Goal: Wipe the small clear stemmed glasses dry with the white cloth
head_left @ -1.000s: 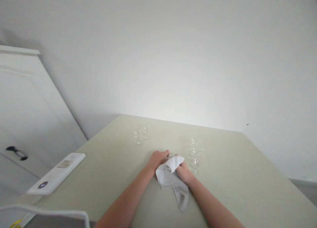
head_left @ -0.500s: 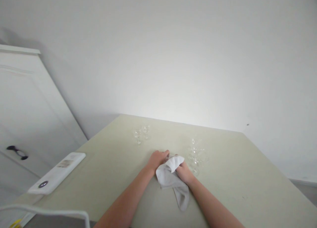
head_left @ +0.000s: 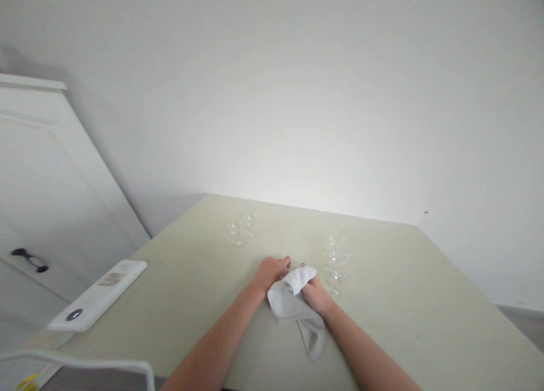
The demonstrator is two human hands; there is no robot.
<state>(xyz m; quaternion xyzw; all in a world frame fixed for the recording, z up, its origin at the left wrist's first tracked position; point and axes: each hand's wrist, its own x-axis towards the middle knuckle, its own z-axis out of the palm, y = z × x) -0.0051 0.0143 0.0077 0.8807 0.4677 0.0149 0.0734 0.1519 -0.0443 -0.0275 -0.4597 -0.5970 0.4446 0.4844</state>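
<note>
My left hand (head_left: 274,271) is closed around a small clear glass (head_left: 293,266), which lies between my two hands and is mostly covered. A light grey cloth (head_left: 287,301) is bunched in my right hand (head_left: 315,292) and pressed against the glass; its loose end hangs down toward me onto the table. The fingertips of my right hand are hidden behind the cloth. Just right of that hand, several clear stemmed glasses (head_left: 335,266) stand close together. Two more stemmed glasses (head_left: 236,230) stand farther back on the left.
The pale table (head_left: 382,317) reaches to a white wall (head_left: 318,96). On its left edge lies a flat white device (head_left: 100,294) with a round dark button. A white cabinet (head_left: 51,181) stands left of the table, and a white bar (head_left: 85,362) crosses the lower left corner.
Almost nothing differs. Both hands keep their hold on the glass and cloth in the same place, and the view has shifted very slightly.
</note>
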